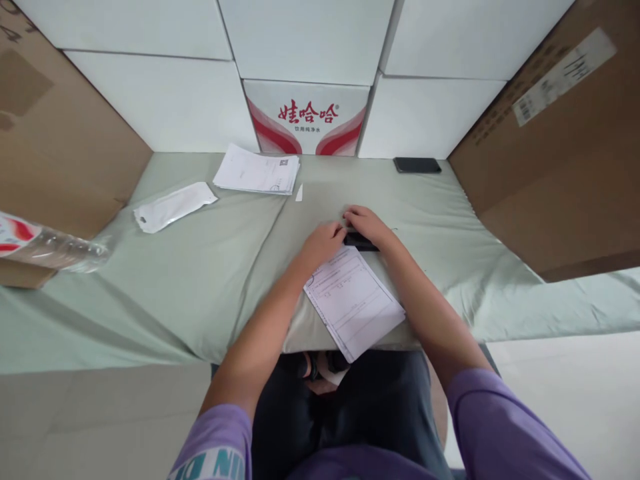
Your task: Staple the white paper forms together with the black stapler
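Paper (355, 303) lies aslant on the green cloth (200, 287), its near corner past the edge, its far end by a black object (361, 245). The left hand (324, 241) curls at that far end, the right hand (367, 225) bends over the black object; whether either grips anything, I cannot tell. Farther left sits a paper stack (257, 170); far right, a phone (417, 165).

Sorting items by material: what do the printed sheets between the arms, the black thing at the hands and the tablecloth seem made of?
Printed sheets: paper, matte white; thin edges, printed lines.
Black thing: perhaps plastic or metal, smooth-looking; right hand partly covers it, so unsure.
Tablecloth: fabric, matte pale green; soft creases.
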{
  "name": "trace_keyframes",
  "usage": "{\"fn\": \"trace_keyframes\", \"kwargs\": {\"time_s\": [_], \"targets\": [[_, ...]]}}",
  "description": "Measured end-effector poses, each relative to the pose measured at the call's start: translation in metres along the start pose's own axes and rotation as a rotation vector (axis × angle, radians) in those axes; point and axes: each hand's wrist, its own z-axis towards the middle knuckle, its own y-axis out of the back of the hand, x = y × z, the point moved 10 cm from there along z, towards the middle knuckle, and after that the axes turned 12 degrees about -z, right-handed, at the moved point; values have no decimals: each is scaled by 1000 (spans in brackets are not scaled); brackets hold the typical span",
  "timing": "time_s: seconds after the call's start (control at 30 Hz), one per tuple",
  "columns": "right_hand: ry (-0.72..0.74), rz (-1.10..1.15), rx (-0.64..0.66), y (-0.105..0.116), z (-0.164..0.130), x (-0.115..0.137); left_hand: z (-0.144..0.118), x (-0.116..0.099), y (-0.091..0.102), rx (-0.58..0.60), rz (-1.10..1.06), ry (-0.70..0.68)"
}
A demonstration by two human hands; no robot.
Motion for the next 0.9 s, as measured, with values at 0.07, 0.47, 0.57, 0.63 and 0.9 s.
{"fn": "trace_keyframes", "kwargs": {"time_s": [0.07,0.47,0.57,0.63,0.9], "targets": [[-5,-118,-10,-1,-1,1,-3,4,0,-35,-9,-18],[-9,-494,-49,-6,-10,20,9,18,-13,96,-276,-24],[-5,-507,-32,-8,-10,21,8,20,-12,75,-260,-23],[5,-467,-15,-9,-7,17,7,20,-12,64,-256,-24],[-18,-170,52,-14,8,-6,4,14,-9,87,-316,-21]]}}
